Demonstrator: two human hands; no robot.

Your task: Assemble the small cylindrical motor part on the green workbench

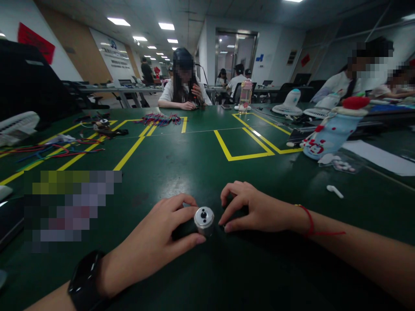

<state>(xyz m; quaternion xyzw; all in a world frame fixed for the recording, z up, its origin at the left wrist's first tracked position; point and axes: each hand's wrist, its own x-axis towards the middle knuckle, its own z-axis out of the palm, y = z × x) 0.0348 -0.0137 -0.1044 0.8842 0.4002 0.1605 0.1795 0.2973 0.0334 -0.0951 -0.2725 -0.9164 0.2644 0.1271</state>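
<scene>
A small silver cylindrical motor (204, 218) stands upright on the green table (155, 276), its round end with dark holes facing up. The thumb and fingers of my left hand (171, 220) are wrapped around its left side. Just right of the motor, apart from it, my right hand (243, 207) rests with thumb and index finger pinched together near the tabletop. A tiny dark thing shows at those fingertips, too small to name.
A blue bottle with a red lid (333, 129) stands at right, near a white earbud (334, 191) and a small clear bag (340, 164). Coloured wires (162, 119) lie at the back and left. Across the table sits a person (184, 86). Yellow tape (249, 156) marks the tabletop.
</scene>
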